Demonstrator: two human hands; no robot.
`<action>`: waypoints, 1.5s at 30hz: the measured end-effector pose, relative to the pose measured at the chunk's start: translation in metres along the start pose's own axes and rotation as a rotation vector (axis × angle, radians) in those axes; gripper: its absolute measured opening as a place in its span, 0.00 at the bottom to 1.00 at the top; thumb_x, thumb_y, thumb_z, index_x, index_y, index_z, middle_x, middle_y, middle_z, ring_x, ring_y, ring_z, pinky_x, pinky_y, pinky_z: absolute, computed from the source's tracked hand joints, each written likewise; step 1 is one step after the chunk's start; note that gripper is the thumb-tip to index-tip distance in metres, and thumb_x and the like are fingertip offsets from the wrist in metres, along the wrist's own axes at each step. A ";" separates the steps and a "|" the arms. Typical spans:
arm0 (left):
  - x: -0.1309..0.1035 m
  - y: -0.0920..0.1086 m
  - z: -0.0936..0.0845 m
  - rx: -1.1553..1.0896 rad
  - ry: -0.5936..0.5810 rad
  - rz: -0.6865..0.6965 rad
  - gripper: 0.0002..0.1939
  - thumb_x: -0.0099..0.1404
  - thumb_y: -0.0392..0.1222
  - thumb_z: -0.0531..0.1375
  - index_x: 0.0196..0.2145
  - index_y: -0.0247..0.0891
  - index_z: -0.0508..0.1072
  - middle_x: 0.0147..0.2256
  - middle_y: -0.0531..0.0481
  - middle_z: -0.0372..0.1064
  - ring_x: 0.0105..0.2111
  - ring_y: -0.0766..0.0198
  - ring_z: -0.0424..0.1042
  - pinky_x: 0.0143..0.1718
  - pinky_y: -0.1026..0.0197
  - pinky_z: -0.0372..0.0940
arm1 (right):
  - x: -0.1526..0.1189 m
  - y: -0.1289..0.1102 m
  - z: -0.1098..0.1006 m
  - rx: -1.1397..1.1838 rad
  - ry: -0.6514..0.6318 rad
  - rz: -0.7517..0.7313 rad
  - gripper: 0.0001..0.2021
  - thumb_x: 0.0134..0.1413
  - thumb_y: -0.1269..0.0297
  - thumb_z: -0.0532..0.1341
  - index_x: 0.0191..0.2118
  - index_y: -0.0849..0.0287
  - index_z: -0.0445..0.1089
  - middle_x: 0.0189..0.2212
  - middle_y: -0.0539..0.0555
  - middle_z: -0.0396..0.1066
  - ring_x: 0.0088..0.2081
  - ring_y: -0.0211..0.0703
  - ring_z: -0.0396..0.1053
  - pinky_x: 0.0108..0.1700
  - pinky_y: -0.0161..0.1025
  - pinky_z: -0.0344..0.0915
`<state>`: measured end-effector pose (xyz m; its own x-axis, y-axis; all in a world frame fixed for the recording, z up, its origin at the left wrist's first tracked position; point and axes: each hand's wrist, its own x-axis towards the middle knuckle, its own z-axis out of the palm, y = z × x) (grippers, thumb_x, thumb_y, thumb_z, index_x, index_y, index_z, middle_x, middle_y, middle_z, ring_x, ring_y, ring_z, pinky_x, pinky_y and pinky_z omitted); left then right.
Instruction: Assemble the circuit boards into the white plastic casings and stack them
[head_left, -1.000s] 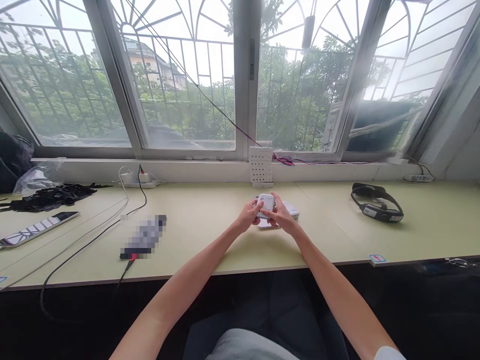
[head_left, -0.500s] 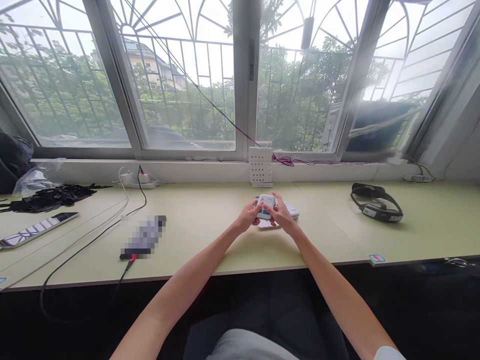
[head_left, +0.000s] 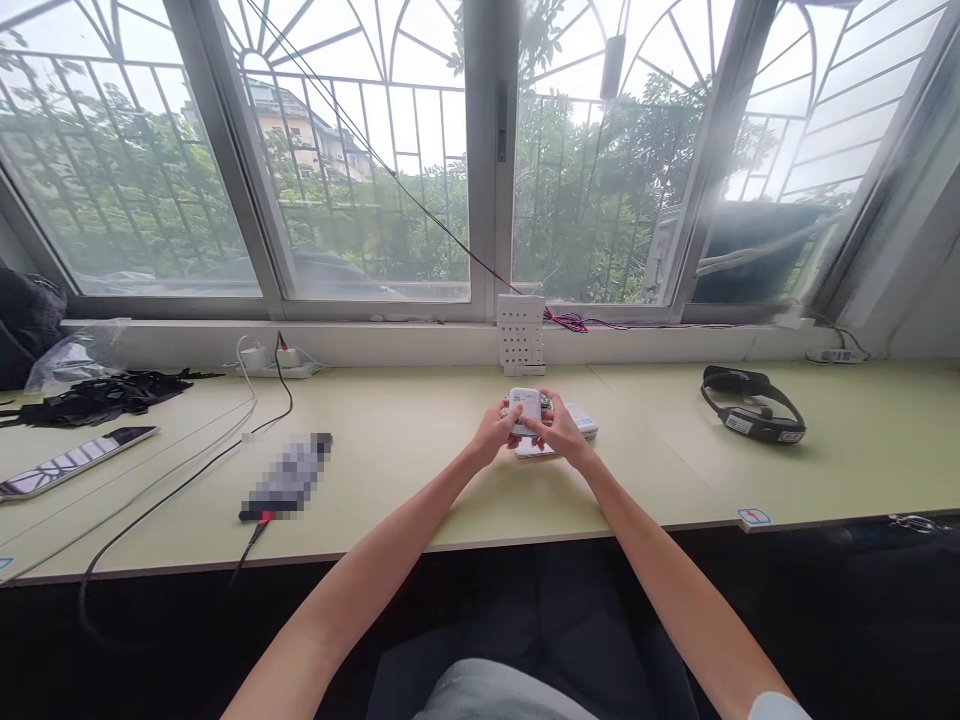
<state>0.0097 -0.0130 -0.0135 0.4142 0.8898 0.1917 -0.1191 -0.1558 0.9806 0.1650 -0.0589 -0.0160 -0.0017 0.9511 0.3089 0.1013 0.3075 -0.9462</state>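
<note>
A small white case with rounded corners point(head_left: 526, 402) is held up above the table, with small dark print on its face. My left hand point(head_left: 495, 430) grips its left side, thumb on the front. On the other side my right hand point(head_left: 559, 428) pinches its lower right edge with the thumb across the front; the other fingers are partly hidden. A white box point(head_left: 583, 421) lies behind my right hand. Beneath my hands rests a flat white piece point(head_left: 531, 450), mostly covered from view. Something dark and roundish peeks out right of the case, too small to name.
A perforated white panel point(head_left: 520, 335) leans at the window sill. Black headgear point(head_left: 754, 408) lies to the right. Leftward are a blurred-out device point(head_left: 289, 475) on a cable, a phone-like slab point(head_left: 79, 462), black strips point(head_left: 112, 397) and a power strip point(head_left: 281, 368). The table's front edge runs under my forearms.
The white case has turned and shifted slightly left, now facing me more squarely. My right fingers have come down from its upper right corner, and both forearms stay in place.
</note>
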 end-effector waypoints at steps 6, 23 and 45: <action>-0.001 0.004 0.001 -0.062 0.054 -0.050 0.20 0.63 0.45 0.64 0.47 0.34 0.61 0.28 0.48 0.73 0.23 0.63 0.72 0.23 0.61 0.66 | 0.003 0.004 -0.001 -0.194 -0.023 -0.079 0.40 0.49 0.47 0.68 0.63 0.58 0.56 0.39 0.56 0.72 0.26 0.40 0.72 0.26 0.39 0.69; -0.009 0.008 0.002 0.059 0.023 -0.013 0.28 0.53 0.49 0.73 0.43 0.35 0.65 0.35 0.47 0.72 0.30 0.62 0.75 0.26 0.60 0.72 | 0.008 0.020 0.000 -0.619 0.161 -0.410 0.28 0.49 0.54 0.67 0.54 0.61 0.69 0.43 0.62 0.70 0.45 0.54 0.70 0.47 0.49 0.69; -0.002 0.006 -0.001 -0.251 0.017 -0.017 0.15 0.59 0.38 0.66 0.43 0.30 0.71 0.37 0.40 0.76 0.34 0.60 0.76 0.37 0.57 0.72 | -0.006 -0.009 0.001 0.100 -0.097 0.026 0.31 0.48 0.48 0.68 0.53 0.56 0.59 0.21 0.43 0.63 0.20 0.35 0.60 0.20 0.32 0.55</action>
<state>0.0073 -0.0148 -0.0082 0.4035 0.8987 0.1721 -0.3330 -0.0310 0.9424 0.1630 -0.0676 -0.0095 -0.0967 0.9559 0.2775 0.0032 0.2791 -0.9603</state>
